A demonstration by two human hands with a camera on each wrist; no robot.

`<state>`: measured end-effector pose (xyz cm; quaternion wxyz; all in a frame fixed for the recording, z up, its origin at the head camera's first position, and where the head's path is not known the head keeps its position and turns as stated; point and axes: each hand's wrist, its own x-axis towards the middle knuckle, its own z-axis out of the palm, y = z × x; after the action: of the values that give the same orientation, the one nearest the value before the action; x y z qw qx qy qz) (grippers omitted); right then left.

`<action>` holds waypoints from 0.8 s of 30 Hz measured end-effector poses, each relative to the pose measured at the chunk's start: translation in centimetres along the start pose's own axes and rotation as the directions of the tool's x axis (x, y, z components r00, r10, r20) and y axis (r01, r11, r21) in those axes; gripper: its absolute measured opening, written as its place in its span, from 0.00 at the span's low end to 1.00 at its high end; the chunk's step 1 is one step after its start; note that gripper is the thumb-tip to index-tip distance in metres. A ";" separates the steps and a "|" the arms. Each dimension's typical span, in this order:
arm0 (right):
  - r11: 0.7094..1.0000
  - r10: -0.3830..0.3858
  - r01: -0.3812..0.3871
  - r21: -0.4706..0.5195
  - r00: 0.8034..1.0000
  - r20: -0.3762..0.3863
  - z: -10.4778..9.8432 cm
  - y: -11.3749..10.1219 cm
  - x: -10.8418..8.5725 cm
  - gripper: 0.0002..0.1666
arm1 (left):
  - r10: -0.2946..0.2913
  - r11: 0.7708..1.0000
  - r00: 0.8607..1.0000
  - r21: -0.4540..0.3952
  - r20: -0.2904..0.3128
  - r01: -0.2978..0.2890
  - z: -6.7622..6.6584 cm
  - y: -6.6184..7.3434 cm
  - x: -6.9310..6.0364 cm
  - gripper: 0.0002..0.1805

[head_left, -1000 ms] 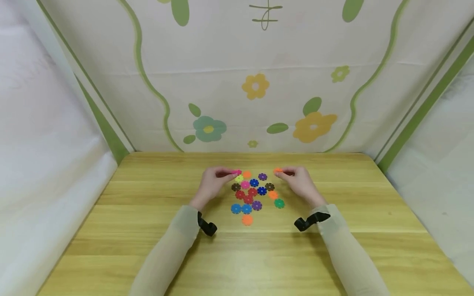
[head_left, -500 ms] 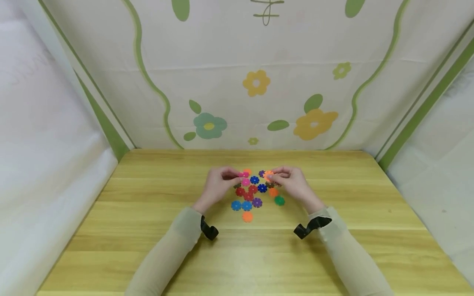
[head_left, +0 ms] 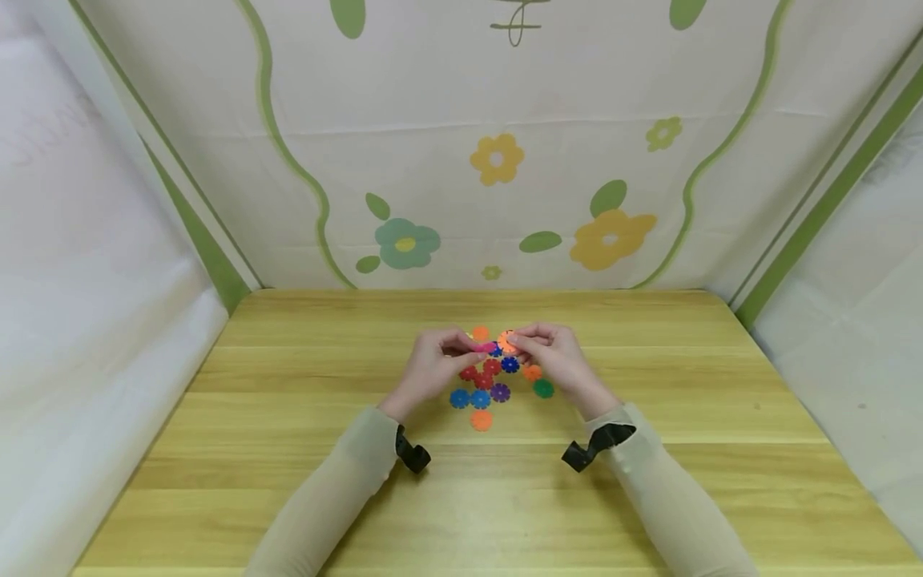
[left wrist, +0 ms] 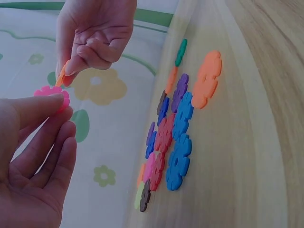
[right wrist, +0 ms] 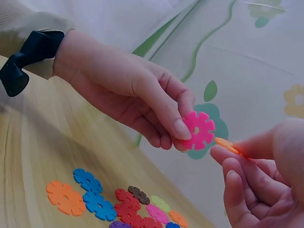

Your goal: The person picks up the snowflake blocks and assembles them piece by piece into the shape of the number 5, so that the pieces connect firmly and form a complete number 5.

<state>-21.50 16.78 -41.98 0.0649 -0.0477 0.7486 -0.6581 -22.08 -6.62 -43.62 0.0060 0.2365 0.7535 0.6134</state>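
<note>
My left hand (head_left: 436,362) pinches a pink notched snowflake disc (right wrist: 200,131) between thumb and fingers. Opposite it, my right hand (head_left: 557,358) pinches an orange snowflake disc (head_left: 508,342). The right wrist view shows the edges of these two discs facing each other, close together with a small gap. Both hands are raised over a cluster of loose discs, among them two light blue discs (left wrist: 178,161), red discs (right wrist: 128,204), a purple disc (head_left: 501,393) and a green disc (head_left: 544,389). The hands hide some discs at the back of the cluster in the head view.
A wooden table (head_left: 288,473) lies under everything. Another orange disc (head_left: 481,421) sits at the cluster's near side. Behind the table hangs a white cloth (head_left: 404,144) printed with flowers. Each wrist carries a black strap (head_left: 600,445).
Both hands have moved inward toward each other, bringing the pink and orange discs from well apart to nearly meeting. The orange disc has turned its face toward the head camera. The loose discs stay put.
</note>
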 end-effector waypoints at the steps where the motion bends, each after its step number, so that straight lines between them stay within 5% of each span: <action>1: 1.000 0.003 -0.003 0.002 1.000 -0.001 0.0 0.0 0.0 0.14 | 0.005 1.000 1.000 0.005 0.002 -0.005 0.0 0.0 0.0 0.06; 24: 0.999 0.041 -0.040 0.023 0.999 -0.008 0.3 0.3 -0.5 0.10 | 0.045 0.988 0.999 0.148 -0.010 -0.043 0.0 0.5 -0.4 0.03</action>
<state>-20.97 16.57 -42.30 0.0756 -0.0290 0.7421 -0.6654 -21.55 -6.66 -43.32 -0.0298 0.2488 0.7914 0.5575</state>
